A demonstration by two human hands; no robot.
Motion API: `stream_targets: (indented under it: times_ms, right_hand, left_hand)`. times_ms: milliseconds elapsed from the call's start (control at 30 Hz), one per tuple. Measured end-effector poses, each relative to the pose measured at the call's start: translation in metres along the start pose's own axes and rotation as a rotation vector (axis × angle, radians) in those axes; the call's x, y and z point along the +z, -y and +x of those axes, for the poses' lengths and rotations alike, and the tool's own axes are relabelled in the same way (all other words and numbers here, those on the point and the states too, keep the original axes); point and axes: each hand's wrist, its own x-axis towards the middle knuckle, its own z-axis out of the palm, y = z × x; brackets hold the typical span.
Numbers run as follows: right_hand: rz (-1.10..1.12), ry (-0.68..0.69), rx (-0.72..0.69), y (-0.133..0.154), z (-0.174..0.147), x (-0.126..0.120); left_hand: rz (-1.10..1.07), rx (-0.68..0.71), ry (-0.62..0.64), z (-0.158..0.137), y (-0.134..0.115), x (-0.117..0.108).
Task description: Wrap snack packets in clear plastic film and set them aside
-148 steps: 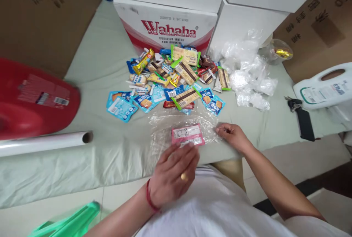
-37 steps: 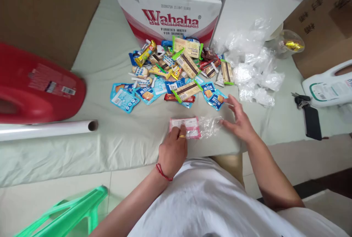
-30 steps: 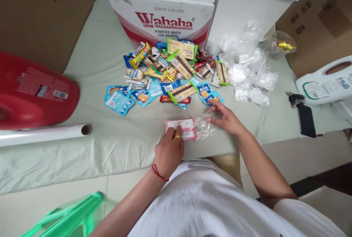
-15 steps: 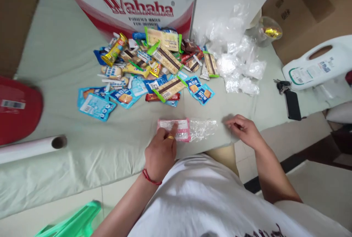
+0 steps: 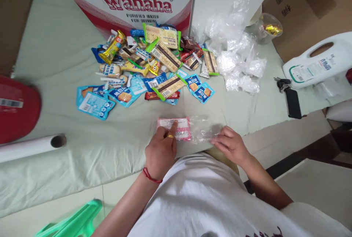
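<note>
Right hand, now pinching clear wrapper

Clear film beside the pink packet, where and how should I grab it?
Probably pinch the clear film at its right end, coming from the right: it's thin and extends that way, while the left hand covers part of the pink packet.

Wahaha water box at back; brown carton far right, clear tub with gold wrappers beside it. White jug, then keys by black phone. Left: red container, white roll; green stool below
</note>
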Motion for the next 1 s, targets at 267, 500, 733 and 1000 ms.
stream_targets:
  times_ms: [267, 500, 733, 1000]
  right_hand:
    - [-0.157, 0.128, 0.162, -0.007, -0.053, -0.040]
    - [0.146, -0.364, 0.540, -0.009, 0.023, -0.029]
    - [-0.138, -0.186, -0.012, 0.023, 0.059, -0.032]
    - [-0.436, -0.049, -0.191, 0.006, 0.045, -0.027]
  left_hand:
    - [-0.010, 0.011, -0.010, 0.000, 0.001, 0.000]
    - [-0.012, 0.030, -0.012, 0.000, 0.002, 0.002]
    - [-0.007, 0.030, 0.011, -0.001, 0.002, 0.002]
    - [-0.017, 0.021, 0.045, 0.000, 0.003, 0.002]
